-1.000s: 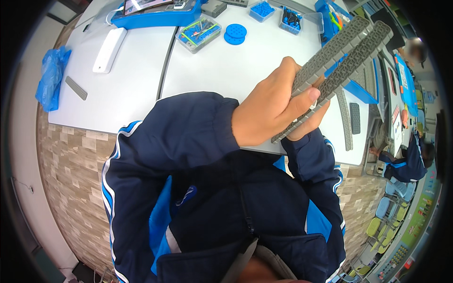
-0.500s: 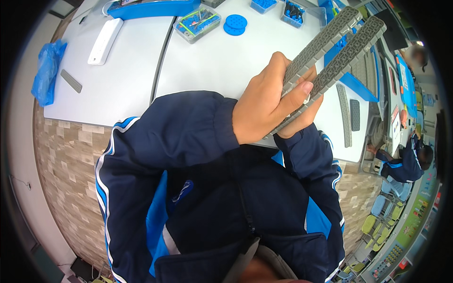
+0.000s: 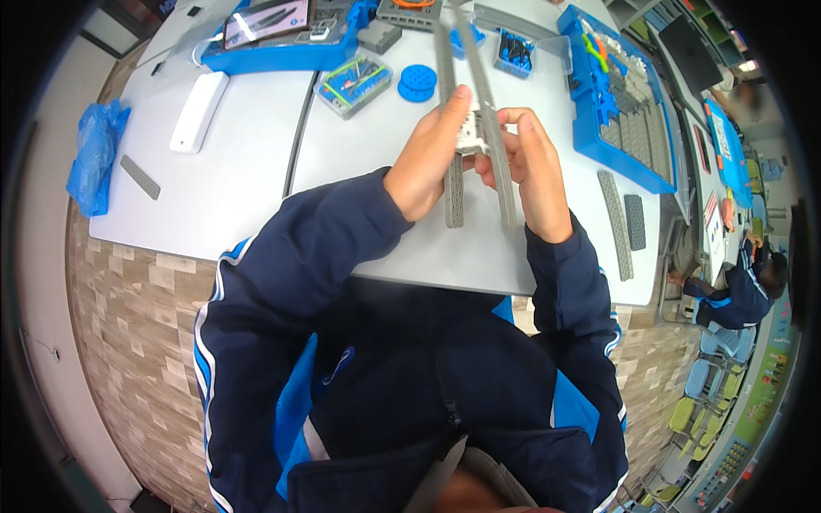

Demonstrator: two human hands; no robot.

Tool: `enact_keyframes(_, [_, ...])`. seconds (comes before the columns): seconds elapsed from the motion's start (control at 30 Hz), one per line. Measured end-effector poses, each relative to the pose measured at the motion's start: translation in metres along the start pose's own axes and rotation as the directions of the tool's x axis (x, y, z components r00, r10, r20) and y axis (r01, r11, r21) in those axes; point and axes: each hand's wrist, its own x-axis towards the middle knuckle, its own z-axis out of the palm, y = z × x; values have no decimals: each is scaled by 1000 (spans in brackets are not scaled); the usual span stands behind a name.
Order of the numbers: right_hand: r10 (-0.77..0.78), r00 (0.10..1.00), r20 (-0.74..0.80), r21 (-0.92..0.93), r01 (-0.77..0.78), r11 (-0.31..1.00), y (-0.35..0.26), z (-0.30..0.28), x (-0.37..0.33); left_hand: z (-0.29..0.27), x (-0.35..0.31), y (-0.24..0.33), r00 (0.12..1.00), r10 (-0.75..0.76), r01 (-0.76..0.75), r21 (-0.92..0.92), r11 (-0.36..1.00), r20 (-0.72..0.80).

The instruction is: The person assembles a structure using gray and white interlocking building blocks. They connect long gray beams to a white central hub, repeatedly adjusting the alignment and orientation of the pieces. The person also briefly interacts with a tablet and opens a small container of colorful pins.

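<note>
Two long grey perforated building beams stand side by side above the table, running away from me, with a white block-like connector piece (image 3: 471, 134) between them. My left hand (image 3: 425, 158) is closed round the left beam (image 3: 454, 197), its thumb lying along the upper side beside the white piece. On the other side my right hand (image 3: 540, 171) has its fingers bent against the right beam (image 3: 503, 175), several fingertips reaching behind it near the white piece. The far ends of the beams are smeared by motion.
A blue tray (image 3: 590, 128) of grey beams and parts stands at the right, near two loose grey beams (image 3: 617, 222). Farther back are a clear parts box (image 3: 352, 85), blue discs (image 3: 417, 83) and a tablet (image 3: 269, 21). A blue bag (image 3: 96, 158) hangs at the left edge.
The pair of beams has swung from slanting right to nearly straight away from me and moved left. My hands have moved apart, and the white piece between the beams now shows.
</note>
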Motion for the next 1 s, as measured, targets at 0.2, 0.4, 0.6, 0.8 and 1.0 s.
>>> enact_keyframes(0.2, [-590,751,296,-728,577,369,-11,-11,3,-19,11,9,954,-294,298,-73,952,57])
enact_keyframes(0.4, [-592,533,604,-649,760,22,-36,-27,7,-25,6,13,839,-424,353,252,901,341])
enact_keyframes(0.6, [-529,817,231,-616,544,570,-42,-20,0,-35,1,16,828,-308,305,83,949,470])
enact_keyframes(0.8, [-342,938,-57,-113,334,936,-20,-10,15,-17,3,10,863,474,-503,376,778,175])
enact_keyframes(1.0, [-272,962,-15,-44,271,962,-14,-7,2,13,-8,12,786,600,-555,595,581,149])
